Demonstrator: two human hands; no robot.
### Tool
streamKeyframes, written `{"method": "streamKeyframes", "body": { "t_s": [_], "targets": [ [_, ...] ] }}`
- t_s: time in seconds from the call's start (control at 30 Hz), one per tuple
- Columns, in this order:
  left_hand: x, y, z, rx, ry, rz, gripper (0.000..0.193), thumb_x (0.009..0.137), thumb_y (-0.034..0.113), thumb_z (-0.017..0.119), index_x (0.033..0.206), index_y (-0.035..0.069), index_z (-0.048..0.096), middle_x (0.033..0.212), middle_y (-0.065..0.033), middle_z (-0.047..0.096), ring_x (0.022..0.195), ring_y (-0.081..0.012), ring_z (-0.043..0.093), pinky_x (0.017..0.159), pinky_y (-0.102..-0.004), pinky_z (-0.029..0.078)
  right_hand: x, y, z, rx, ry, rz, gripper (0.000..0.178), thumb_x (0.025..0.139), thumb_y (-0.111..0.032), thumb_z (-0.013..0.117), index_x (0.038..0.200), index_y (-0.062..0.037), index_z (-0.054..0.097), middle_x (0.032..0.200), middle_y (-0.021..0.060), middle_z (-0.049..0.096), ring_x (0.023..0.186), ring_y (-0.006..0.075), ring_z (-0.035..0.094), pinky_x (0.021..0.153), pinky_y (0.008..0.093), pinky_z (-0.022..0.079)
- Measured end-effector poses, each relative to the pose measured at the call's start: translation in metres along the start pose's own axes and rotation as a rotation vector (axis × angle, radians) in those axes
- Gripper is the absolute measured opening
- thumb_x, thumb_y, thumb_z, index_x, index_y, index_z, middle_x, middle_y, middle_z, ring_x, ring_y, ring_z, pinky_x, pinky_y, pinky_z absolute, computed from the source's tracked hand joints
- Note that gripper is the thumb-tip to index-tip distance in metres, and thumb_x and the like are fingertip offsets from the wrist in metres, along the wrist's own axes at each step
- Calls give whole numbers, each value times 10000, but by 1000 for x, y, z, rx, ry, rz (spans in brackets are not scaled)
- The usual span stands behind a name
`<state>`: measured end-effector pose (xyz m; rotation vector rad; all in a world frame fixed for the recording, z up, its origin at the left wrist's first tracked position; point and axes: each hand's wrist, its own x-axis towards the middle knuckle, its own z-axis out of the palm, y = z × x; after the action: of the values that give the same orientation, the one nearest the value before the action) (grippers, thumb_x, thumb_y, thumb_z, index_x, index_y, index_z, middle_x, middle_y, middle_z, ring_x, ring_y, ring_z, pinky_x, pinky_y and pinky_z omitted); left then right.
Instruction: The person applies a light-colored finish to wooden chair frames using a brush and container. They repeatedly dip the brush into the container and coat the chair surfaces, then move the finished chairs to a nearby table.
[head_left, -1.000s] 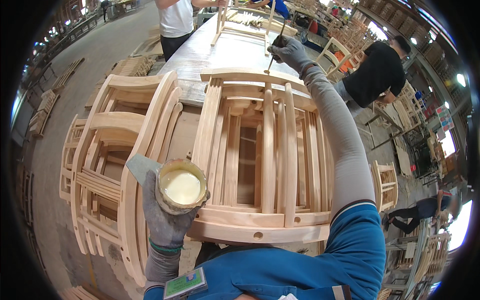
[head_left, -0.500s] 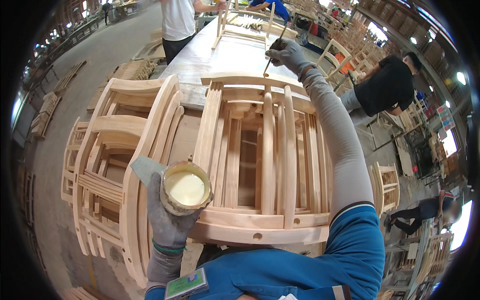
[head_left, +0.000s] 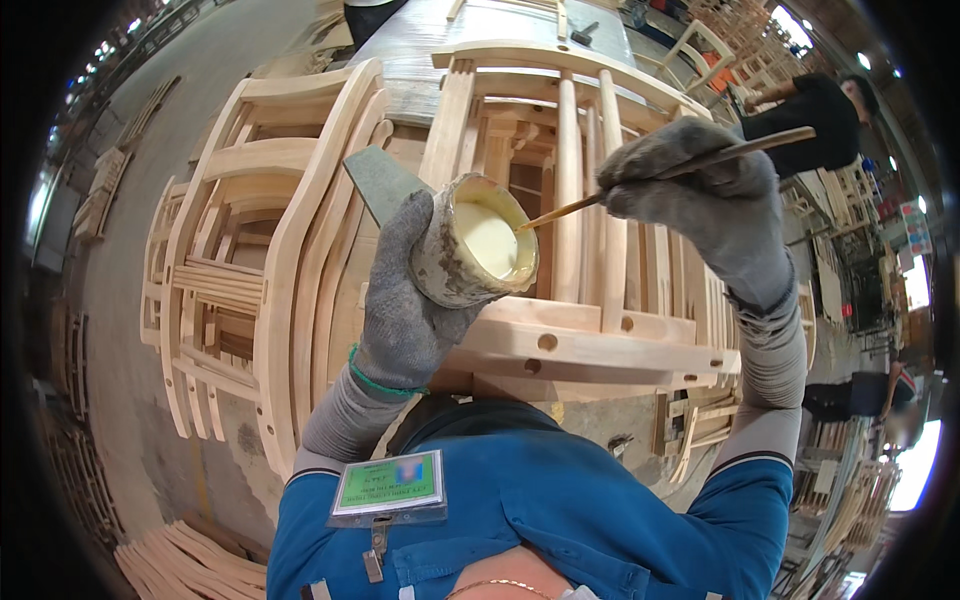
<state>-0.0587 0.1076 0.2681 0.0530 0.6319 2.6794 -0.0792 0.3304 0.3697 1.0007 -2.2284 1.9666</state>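
Observation:
My left hand (head_left: 395, 310), in a grey glove, is wrapped round a crusted cup (head_left: 440, 262) of thick cream-coloured liquid (head_left: 485, 240). A flat grey blade-like piece (head_left: 385, 182) juts out beside the cup above that hand; whether it is joined to the cup I cannot tell. My right hand (head_left: 700, 185), also gloved, pinches a thin wooden stick (head_left: 750, 148). The stick's lower tip reaches over the cup's right rim into its mouth. Under both hands lie stacked pale wooden chair frames (head_left: 590, 345) with round holes in the front rail.
More curved chair frames (head_left: 285, 260) stand on the left. Beyond is a table (head_left: 405, 55) with a pale covering and a dark brush-like tool (head_left: 585, 36). A person in black (head_left: 805, 125) is at the right. Curved wooden strips (head_left: 185, 560) lie at the lower left.
My right hand has come back from the frame's far rail to the cup, bringing the stick tip to its mouth. My left hand has moved up and right, with the cup tilted rightward.

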Motion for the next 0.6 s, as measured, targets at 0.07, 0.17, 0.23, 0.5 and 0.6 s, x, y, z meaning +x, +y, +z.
{"method": "streamKeyframes", "body": {
  "t_s": [0.07, 0.17, 0.23, 0.5, 0.6],
  "targets": [
    [-6, -4, 6, 13, -40, -27, 494, 951, 409, 383, 1268, 32, 423, 1158, -154, 544, 1099, -265, 554, 927, -425, 501, -13, -3, 8, -24, 60, 83, 203, 722, 112, 674, 894, 25, 612, 896, 150, 669, 859, 216, 666, 762, 313, 577],
    [-14, -8, 14, 26, -73, -52, 495, 948, 414, 387, 1267, 38, 424, 1162, -153, 542, 1098, -265, 556, 922, -429, 506, -27, -9, 9, -132, 52, 101, 130, 781, 60, 645, 900, 30, 603, 917, 155, 660, 889, 223, 660, 784, 312, 568],
    [-18, -10, 14, 9, -118, -91, 497, 945, 419, 392, 1269, 44, 425, 1167, -151, 539, 1101, -265, 554, 913, -433, 511, -40, -4, 9, 23, 137, 146, 140, 841, -22, 615, 960, 34, 568, 962, 176, 642, 893, 228, 659, 791, 315, 574],
    [-28, -23, 16, -10, -104, -177, 594, 916, 532, 357, 1288, 72, 420, 1210, -170, 519, 1095, -298, 556, 873, -470, 518, -88, 33, 19, 799, 446, 390, 295, 930, -158, 522, 1093, 88, 509, 1001, 184, 605, 926, 266, 642, 823, 328, 572],
    [-32, -23, 14, 20, -80, -159, 602, 913, 538, 359, 1286, 69, 423, 1206, -167, 521, 1081, -296, 563, 869, -468, 518, -89, 28, 37, 803, 556, 377, 277, 936, -151, 509, 1090, 79, 511, 998, 188, 605, 939, 253, 638, 819, 326, 573]
  ]
}}
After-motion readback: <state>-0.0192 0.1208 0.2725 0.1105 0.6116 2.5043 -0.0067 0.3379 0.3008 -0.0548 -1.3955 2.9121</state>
